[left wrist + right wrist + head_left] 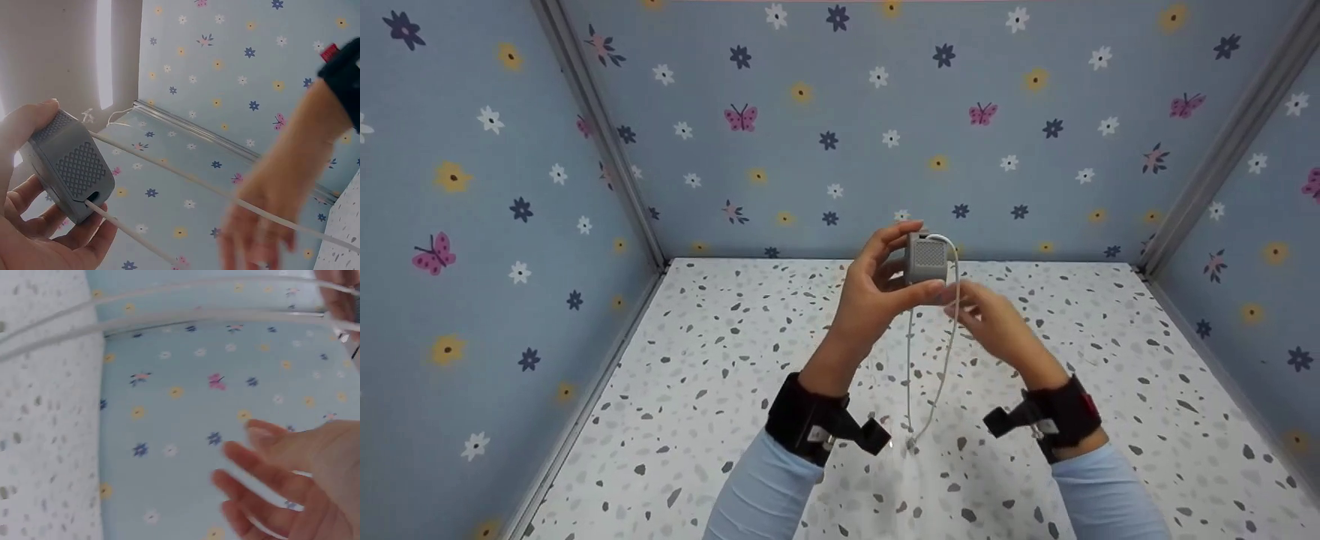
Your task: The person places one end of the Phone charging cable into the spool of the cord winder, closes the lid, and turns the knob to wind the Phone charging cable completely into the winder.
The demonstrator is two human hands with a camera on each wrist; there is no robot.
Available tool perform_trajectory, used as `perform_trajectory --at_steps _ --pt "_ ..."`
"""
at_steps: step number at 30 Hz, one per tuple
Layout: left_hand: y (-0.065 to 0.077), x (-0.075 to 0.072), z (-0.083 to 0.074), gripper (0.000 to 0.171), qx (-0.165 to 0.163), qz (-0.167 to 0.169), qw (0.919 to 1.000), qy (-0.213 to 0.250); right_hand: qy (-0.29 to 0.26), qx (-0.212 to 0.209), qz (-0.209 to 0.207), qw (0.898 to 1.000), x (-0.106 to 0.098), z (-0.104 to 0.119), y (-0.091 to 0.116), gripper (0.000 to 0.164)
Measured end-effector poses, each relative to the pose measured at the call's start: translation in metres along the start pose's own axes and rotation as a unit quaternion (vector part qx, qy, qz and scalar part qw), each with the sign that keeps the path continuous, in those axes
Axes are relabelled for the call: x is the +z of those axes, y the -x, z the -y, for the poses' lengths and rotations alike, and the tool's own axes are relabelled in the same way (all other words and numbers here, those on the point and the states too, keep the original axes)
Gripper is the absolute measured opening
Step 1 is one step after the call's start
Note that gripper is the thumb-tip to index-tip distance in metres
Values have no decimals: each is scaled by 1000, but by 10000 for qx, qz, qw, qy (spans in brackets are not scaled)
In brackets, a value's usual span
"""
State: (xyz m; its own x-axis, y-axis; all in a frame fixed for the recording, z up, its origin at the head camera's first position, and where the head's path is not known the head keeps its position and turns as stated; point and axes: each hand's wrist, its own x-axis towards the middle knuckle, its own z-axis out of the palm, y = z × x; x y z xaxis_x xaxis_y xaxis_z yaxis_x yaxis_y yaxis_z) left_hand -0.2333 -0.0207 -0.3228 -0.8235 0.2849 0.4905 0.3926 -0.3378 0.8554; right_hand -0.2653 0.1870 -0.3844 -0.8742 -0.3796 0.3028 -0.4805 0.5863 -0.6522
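Note:
My left hand (pixel 870 296) holds up a small grey box (pixel 928 261) with a textured panel, its thumb below and fingers at the top and behind. In the left wrist view, a white cord (pixel 135 241) comes out of a slot in the box's corner. A second strand runs from the box's far side. Both strands hang in a long loop in the head view, meeting low down at a small end piece (pixel 912 444). My right hand (pixel 997 322) is just right of the box, with fingers loosely bent. Nothing shows between those fingers (pixel 247 467) in the right wrist view.
Below the hands lies a white speckled tabletop (pixel 720 420). Blue panels with flowers and butterflies stand at the back (pixel 870 105), left (pixel 472 300) and right (pixel 1252 262), with grey metal rails at the corners. Black camera straps (pixel 802 412) circle both wrists.

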Motion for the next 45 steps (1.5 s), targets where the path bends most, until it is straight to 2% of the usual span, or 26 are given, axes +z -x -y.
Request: perform_trajectory --at_steps 2,5,10,14,16,22,25,27,33,35,37,39,41,43,45 --pt "1 0 4 65 -5 -38 9999 -150 -272 -255 -920 9951 -11 20 -7 16" --pt "2 -1 8 64 3 -111 9997 -213 -810 -750 -1572 9814 -19 43 -12 15" --pt "2 -1 11 64 -32 -133 9999 -32 -1618 -1584 -1697 9591 -20 56 -15 8" --pt "2 -1 15 63 -52 -90 9999 -14 -2055 -1807 -1608 9483 -18 54 -14 9" --pt "3 -1 17 63 -62 -81 9999 5 -2107 -1796 -1599 9475 -16 54 -13 6" --pt "6 -1 20 63 -40 -61 10000 67 -2489 -1467 -1525 9451 -13 56 -13 19" --pt "7 -1 22 62 -20 -136 9999 -57 -2816 -1095 -1518 9411 -11 59 -13 11" --pt "7 -1 23 62 -36 -193 9996 -187 -3075 -798 -1549 9355 -9 61 -12 5" --pt "6 1 25 65 -46 -269 9986 -462 -3767 -181 -1697 9105 -6 66 -12 10" --pt "6 1 26 65 -60 -283 9985 -465 -3827 -101 -1779 9065 -5 67 -12 9" --pt "6 1 26 65 -68 -292 9985 -457 -3788 -93 -1855 9067 -5 64 -13 8" --pt "5 0 25 65 -82 -299 9986 -423 -3709 -232 -1887 9090 -4 59 -14 6" --pt "6 -1 25 65 -131 -289 9989 -357 -3510 -589 -1863 9158 -3 52 -15 5" --pt "6 -2 24 64 -195 -274 9990 -301 -3202 -1171 -1809 9225 -3 44 -17 9" --pt "7 -3 24 64 -275 -245 9990 -250 -2783 -1927 -1823 9232 -2 36 -21 16"
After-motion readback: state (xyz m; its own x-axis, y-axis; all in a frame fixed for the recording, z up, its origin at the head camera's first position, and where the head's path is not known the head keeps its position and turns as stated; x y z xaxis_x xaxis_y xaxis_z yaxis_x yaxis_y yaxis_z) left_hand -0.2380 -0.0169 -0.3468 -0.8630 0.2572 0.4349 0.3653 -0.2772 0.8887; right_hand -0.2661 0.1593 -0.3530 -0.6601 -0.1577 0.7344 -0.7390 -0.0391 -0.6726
